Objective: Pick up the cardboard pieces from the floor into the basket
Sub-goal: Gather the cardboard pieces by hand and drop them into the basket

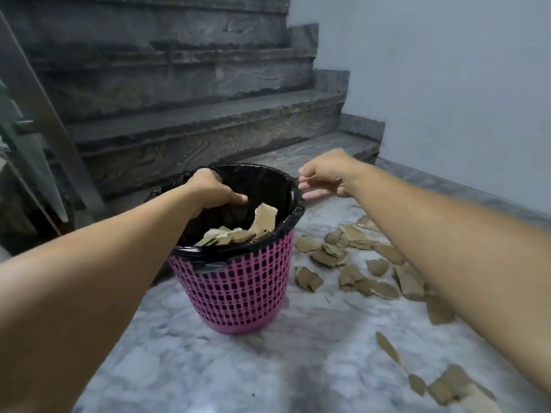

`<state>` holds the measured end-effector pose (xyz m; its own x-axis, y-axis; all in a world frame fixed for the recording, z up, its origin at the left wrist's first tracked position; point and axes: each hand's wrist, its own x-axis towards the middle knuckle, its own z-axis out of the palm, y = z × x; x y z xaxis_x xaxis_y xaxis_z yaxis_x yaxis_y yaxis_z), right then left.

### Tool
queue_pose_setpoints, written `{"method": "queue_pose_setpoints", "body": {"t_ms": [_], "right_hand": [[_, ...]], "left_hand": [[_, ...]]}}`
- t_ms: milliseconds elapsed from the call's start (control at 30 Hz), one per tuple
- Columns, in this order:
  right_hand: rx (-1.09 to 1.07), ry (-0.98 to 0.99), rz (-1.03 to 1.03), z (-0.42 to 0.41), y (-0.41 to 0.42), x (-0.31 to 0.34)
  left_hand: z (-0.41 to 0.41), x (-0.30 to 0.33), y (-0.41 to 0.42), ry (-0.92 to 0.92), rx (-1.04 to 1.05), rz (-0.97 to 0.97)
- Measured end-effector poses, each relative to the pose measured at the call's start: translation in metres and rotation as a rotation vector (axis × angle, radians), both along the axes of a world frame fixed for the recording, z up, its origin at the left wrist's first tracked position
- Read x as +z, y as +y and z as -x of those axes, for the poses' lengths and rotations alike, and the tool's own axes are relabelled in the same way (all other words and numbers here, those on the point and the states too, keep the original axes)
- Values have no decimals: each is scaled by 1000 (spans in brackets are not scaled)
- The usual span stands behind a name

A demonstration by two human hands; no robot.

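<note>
Basket [238, 287], pink with black liner, stands on the marble floor [313, 338] and holds cardboard pieces [238, 231]. Left hand [213, 190] reaches inside, fingers curled, holding nothing visible. Right hand [323, 174] hovers beside the rim, fingers loosely bent. More cardboard scraps [357, 263] lie scattered to the right.

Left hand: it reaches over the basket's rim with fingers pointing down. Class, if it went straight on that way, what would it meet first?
Most likely the cardboard pieces already in the basket, lying below the left hand. Depth is unclear; the black liner could come first.
</note>
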<state>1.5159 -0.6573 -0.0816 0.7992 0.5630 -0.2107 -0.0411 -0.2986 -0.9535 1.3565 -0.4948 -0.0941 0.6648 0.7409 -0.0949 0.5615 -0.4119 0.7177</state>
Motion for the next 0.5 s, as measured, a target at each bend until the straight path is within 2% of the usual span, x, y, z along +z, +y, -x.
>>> {"method": "queue_pose_setpoints", "body": {"t_ms": [100,233,300,333,400,500], "right_hand": [[-25,-68,76,-19,-37,0],[20,-82,276,-39,-95,-30],[19,-88,391,-43,-132,-59],[42,-98,465,-43,-147,-75],[89,-87,615,-43,-182,-111],[91,-30,771,-39,-229,-157]], "left_hand": [[-27,0,-23,-105,-48,-119],[-60,-8,-78,-325,-230,-493],[-79,-23,-115,-380,-370,-603],[-86,-32,-128,-362,-440,-631],[-102,-60,-158,-204,-591,-585],[-108,-115,-197,237,-869,-484]]}}
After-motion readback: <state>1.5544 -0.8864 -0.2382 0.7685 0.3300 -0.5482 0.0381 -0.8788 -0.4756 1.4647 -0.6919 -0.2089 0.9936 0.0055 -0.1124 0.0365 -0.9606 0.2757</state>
